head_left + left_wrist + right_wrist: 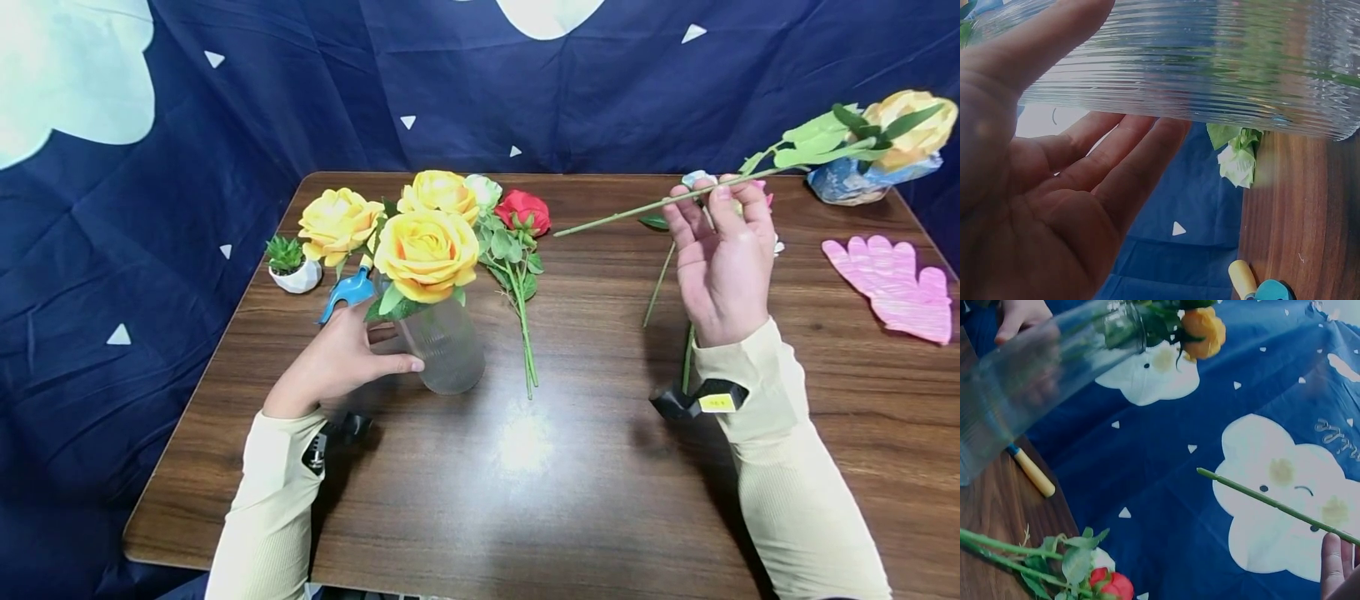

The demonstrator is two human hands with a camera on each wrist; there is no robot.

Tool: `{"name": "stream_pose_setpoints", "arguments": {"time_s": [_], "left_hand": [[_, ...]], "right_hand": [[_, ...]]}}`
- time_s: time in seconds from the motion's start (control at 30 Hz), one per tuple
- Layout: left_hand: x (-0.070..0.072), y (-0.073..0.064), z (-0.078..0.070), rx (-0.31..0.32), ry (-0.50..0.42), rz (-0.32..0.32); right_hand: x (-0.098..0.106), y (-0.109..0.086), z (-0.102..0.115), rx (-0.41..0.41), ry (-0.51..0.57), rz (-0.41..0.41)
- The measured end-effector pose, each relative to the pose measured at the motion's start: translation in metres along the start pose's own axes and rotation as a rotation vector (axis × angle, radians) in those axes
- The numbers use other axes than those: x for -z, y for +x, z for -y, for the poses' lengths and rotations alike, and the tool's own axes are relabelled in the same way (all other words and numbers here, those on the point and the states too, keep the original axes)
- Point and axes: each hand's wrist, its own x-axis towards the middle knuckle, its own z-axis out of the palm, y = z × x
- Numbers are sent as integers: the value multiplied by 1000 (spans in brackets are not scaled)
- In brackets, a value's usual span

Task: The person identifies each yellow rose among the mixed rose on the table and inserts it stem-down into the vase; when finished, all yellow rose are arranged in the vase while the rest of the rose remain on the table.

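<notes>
My left hand [337, 354] grips a clear ribbed glass vase [453, 354], thumb in front and fingers behind, as the left wrist view shows. Yellow roses [427, 254] stand in the vase, their leaves over its rim. My right hand [727, 258] pinches the green stem [637, 212] of a pale yellow flower [907, 125], raised above the table. The stem's cut end points left toward the vase, and the bloom is at the far right. In the right wrist view only the stem [1260, 497] and a few fingers show.
Right of the vase lie a red rose [523, 210] and a whitish-green flower [483, 192]. A blue hand tool [348, 292] and a small potted succulent [296, 273] are at left. A pink glove [896, 287] and a blue-white crumpled item [843, 183] lie at right.
</notes>
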Motion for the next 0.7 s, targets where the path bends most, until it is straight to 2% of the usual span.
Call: {"name": "stream_pose_setpoints", "arguments": {"time_s": [0.2, 0.37, 0.7], "left_hand": [[0, 0, 0, 9, 5, -1], [-1, 0, 1, -3, -10, 2], [0, 0, 1, 0, -5, -1]], "right_hand": [[-8, -12, -4, 29, -37, 61], [-13, -20, -7, 16, -44, 79], [-20, -32, -11, -30, 30, 126]]}}
